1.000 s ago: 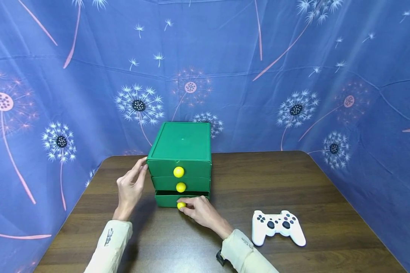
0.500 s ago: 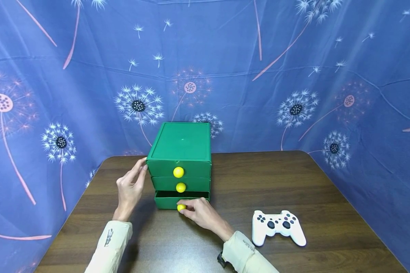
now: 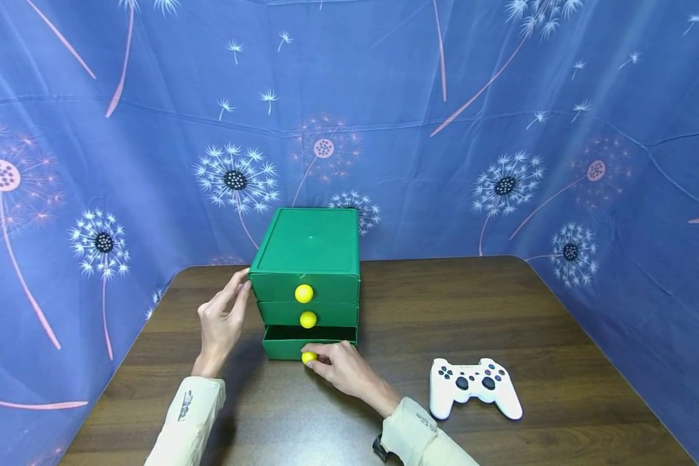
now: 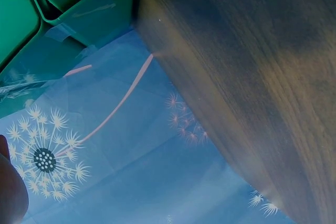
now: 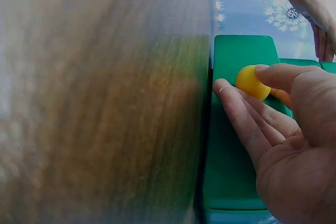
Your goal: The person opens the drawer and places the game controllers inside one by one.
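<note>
we record a green drawer unit (image 3: 305, 243), its bottom drawer (image 3: 281, 351) the same green, and three plain yellow knobs (image 3: 304, 294). we note a brown table (image 3: 501, 310) streaked with darker wood grain, a white game controller (image 3: 474, 386) with dark thumbsticks (image 3: 461, 384), and cream sleeves (image 3: 197, 421) bearing dark print. we log a blue cloth (image 3: 384, 168) patterned with white and pink dandelions (image 3: 235, 180), the white heads dark-centred, some stems (image 3: 52, 405) pink.

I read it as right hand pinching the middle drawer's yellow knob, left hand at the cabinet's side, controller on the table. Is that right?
Not quite: the right hand pinches the yellow knob of the bottom drawer, not the middle one, as the head view shows. The rest is right: left hand at the side of the cabinet, controller on the table.
</note>
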{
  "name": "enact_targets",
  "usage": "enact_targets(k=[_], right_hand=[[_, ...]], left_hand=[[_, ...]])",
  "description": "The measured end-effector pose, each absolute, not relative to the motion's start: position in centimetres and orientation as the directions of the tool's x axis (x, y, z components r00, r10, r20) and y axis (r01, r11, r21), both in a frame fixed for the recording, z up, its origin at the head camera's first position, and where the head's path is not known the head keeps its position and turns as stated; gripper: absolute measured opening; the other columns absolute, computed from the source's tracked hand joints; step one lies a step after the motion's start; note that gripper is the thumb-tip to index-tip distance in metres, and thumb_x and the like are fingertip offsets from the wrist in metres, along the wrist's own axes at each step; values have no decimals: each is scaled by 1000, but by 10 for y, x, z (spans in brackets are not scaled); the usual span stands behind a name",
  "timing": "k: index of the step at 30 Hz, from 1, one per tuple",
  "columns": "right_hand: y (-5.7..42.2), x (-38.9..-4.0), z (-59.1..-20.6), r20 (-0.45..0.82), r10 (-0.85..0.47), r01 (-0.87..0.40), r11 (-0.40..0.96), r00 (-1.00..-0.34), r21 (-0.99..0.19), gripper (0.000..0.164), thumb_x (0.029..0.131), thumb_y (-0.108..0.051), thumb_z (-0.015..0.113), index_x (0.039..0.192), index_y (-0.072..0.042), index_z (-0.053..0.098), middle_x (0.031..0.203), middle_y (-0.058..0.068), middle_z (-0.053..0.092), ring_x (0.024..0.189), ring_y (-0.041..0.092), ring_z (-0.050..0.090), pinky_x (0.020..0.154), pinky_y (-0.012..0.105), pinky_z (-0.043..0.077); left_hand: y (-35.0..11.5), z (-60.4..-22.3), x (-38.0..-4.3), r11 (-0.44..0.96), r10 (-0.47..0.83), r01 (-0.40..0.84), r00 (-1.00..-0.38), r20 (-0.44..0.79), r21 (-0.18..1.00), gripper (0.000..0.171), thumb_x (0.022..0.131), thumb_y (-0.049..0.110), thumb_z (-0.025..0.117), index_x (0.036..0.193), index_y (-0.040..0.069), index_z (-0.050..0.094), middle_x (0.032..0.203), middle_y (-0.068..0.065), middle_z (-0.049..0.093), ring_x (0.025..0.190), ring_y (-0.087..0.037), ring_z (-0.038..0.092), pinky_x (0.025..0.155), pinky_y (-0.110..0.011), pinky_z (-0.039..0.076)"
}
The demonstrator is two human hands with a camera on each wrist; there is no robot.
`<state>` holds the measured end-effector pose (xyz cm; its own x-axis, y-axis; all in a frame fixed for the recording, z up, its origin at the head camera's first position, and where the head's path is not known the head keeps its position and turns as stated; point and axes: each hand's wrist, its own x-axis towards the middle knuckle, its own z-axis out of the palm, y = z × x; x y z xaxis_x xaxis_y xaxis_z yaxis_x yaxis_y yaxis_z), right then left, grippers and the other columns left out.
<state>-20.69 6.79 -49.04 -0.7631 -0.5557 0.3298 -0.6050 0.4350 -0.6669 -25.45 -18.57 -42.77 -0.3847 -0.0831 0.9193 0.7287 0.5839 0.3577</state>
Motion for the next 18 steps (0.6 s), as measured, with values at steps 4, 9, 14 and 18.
enact_targets(k=[4, 9, 14, 18], right_hand=[[68, -206, -489, 331, -559, -609, 435, -760, -663, 19, 99, -10, 72, 118, -11, 77, 91, -9, 72, 76, -5, 57, 70, 12, 50], [69, -203, -487, 294, -565, -586, 448, -771, -675, 21, 100, -12, 71, 120, -12, 76, 94, -11, 71, 75, -6, 56, 69, 12, 49], [69, -198, -488, 289, -573, -585, 440, -767, -682, 17, 102, -12, 69, 117, -14, 76, 98, -12, 70, 81, -5, 57, 75, 12, 50], [69, -195, -490, 297, -575, -591, 432, -763, -681, 16, 102, -12, 69, 116, -15, 76, 98, -11, 70, 80, -5, 58, 75, 12, 50]], left_hand=[[-185, -426, -255, 588, -84, 727, -380, 921, 354, 41, 85, -17, 76, 121, 3, 77, 107, -11, 78, 78, -30, 74, 72, -5, 47], [-185, -427, -255, 596, -89, 721, -377, 922, 353, 43, 83, -18, 76, 120, 3, 77, 108, -10, 78, 79, -29, 75, 71, -6, 47], [-186, -427, -254, 596, -86, 721, -381, 921, 354, 42, 85, -17, 76, 121, 3, 77, 109, -10, 77, 79, -31, 75, 70, -6, 47], [-186, -427, -254, 591, -81, 725, -382, 921, 353, 42, 85, -17, 75, 121, 3, 77, 109, -10, 77, 80, -32, 75, 72, -6, 47]])
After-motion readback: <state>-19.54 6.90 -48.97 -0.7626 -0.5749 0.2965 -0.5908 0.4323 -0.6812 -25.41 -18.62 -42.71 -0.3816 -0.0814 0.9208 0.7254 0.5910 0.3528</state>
